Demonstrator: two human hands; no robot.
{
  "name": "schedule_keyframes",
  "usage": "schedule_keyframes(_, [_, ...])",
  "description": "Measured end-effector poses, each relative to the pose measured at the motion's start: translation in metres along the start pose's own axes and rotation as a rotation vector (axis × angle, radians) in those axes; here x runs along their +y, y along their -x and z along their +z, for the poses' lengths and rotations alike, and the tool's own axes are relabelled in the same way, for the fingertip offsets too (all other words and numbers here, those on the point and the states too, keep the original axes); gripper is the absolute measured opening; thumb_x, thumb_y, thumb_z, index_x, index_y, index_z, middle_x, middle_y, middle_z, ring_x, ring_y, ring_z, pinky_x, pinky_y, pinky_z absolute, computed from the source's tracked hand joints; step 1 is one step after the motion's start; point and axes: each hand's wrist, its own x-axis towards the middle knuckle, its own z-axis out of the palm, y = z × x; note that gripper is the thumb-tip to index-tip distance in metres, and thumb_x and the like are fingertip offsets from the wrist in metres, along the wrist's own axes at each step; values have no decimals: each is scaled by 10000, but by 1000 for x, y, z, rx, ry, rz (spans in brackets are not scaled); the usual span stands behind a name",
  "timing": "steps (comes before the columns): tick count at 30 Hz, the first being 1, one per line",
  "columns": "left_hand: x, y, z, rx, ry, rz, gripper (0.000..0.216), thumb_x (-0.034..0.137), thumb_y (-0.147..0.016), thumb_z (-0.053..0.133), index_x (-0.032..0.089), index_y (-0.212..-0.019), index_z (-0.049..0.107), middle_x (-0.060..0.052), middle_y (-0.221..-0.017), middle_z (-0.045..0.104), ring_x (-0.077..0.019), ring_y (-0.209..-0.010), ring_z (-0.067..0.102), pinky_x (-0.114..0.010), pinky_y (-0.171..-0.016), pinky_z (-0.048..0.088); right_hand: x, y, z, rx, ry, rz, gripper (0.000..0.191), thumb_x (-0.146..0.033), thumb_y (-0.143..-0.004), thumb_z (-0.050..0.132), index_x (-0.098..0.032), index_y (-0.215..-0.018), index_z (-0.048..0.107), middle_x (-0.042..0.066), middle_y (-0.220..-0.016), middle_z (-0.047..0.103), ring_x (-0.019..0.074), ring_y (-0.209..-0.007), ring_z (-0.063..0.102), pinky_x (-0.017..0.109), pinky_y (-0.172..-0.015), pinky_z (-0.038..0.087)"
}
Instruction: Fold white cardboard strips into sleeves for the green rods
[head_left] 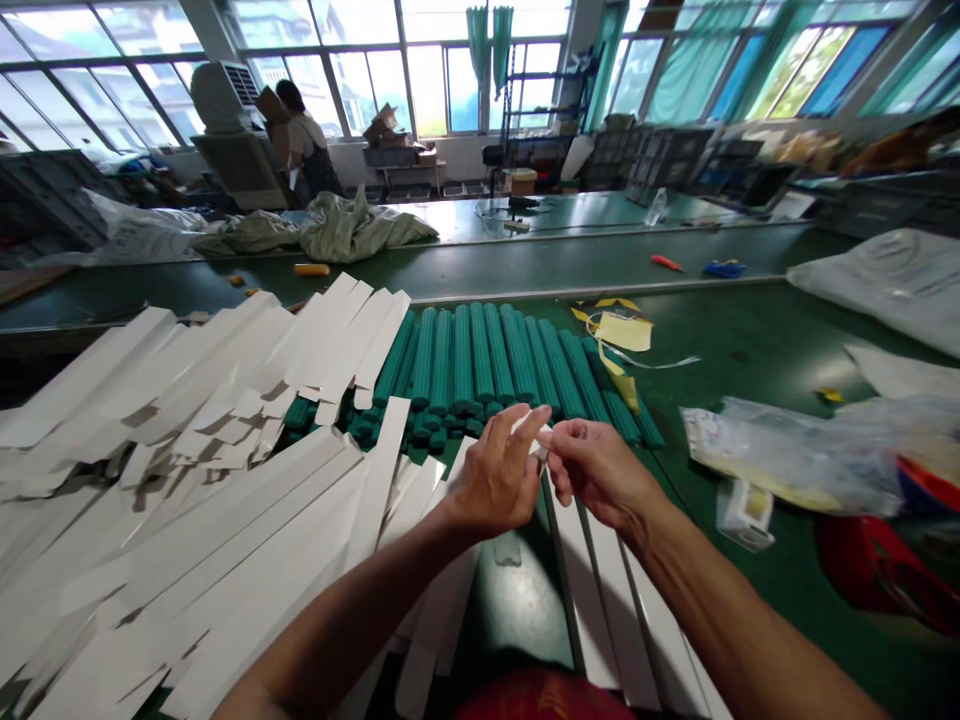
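Observation:
My left hand [496, 472] and my right hand [594, 468] meet at the middle of the view, fingers pinched on the end of a narrow white carton [534, 436]. Most of that carton is hidden behind my left hand. Just beyond them lies a row of green ribbed rods [480, 355], stacked side by side on the green table [517, 600]. Many long flat white cartons [247, 540] are heaped to the left. Several slim white boxes [589, 590] lie side by side beneath my right forearm.
Clear plastic bags [795, 450], a small white roll [745, 512] and a red object [870, 565] lie at right. Yellow paper [624, 332] sits behind the rods. A red-handled tool [666, 263] and crumpled sacks [360, 225] rest farther back. Another person [306, 140] stands near the windows.

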Motion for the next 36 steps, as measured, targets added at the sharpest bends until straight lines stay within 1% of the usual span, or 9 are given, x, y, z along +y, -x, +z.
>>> schedule_keyframes(3, [-2, 0, -6, -50, 29, -36, 464, 175, -865, 483, 117, -1325, 500, -193, -1328, 495, -294, -1255, 496, -452, -1034, 462, 20, -4, -5, 59, 53, -88, 507, -569, -619, 808, -191, -734, 489, -65, -421, 518, 97, -290, 423, 215, -280, 372])
schedule_keyframes(7, [-7, -1, -13, -99, 122, -36, 506, 158, -807, 501, 106, -1310, 533, -193, -1338, 509, -299, -1251, 506, -458, -1051, 437, 66, -20, -13, 328, 384, -427, 444, -619, -773, 645, -199, -810, 503, -87, -463, 436, 94, -367, 397, 213, -362, 327])
schedule_keyframes(13, [-15, -7, -21, -164, 206, -125, 554, 186, -803, 480, 140, -1354, 513, -172, -1408, 472, -322, -1324, 443, -497, -1099, 372, 136, -50, -25, 482, 1147, -772, 415, -562, -857, 463, -162, -951, 525, 113, -839, 619, 231, -746, 592, 326, -606, 468])
schedule_keyframes(16, [-19, -4, -19, -156, 245, -170, 569, 310, -893, 468, 172, -1441, 408, -168, -1483, 382, -304, -1332, 437, -467, -1090, 391, 147, -54, -28, 501, 1281, -727, 396, -512, -865, 459, -138, -990, 492, 152, -842, 648, 262, -745, 624, 333, -598, 454])
schedule_keyframes(20, [-31, 31, -5, -103, 48, -560, 566, 410, -973, 377, 136, -1465, 319, -181, -1392, 439, -213, -1125, 580, -349, -928, 515, 138, -40, -40, 410, 1477, -520, 416, -518, -880, 483, -119, -997, 482, 141, -749, 671, 280, -669, 659, 318, -567, 414])
schedule_keyframes(22, [-33, 63, 5, -352, -210, -722, 470, 385, -989, 352, 125, -1368, 446, -155, -1247, 549, -197, -1046, 613, -335, -919, 514, 138, -29, -48, 329, 1597, -358, 449, -527, -897, 466, -100, -1037, 476, 155, -776, 689, 300, -703, 686, 321, -580, 418])
schedule_keyframes(26, [-19, 138, 20, -578, -286, -776, 354, 325, -871, 583, 106, -1141, 646, -177, -1124, 638, -318, -1064, 626, -431, -902, 522, 161, -20, -57, 157, 1712, -99, 465, -475, -928, 438, -48, -1106, 477, 179, -821, 711, 314, -796, 713, 336, -630, 457])
schedule_keyframes(31, [12, 208, 36, -799, -381, -818, 597, 127, -815, 545, 121, -1409, 487, -217, -1304, 592, -378, -1122, 604, -465, -881, 526, 188, -35, -54, 153, 1797, -39, 571, -357, -905, 523, 91, -1248, 436, 248, -807, 702, 357, -783, 718, 394, -654, 492])
schedule_keyframes(36, [28, 235, 49, -920, -484, -828, 717, 25, -843, 386, 213, -1527, 276, -194, -1379, 552, -323, -1139, 606, -423, -917, 509, 183, -45, -66, 222, 1853, -114, 573, -361, -886, 588, 90, -1220, 476, 250, -776, 678, 368, -758, 704, 417, -647, 491])
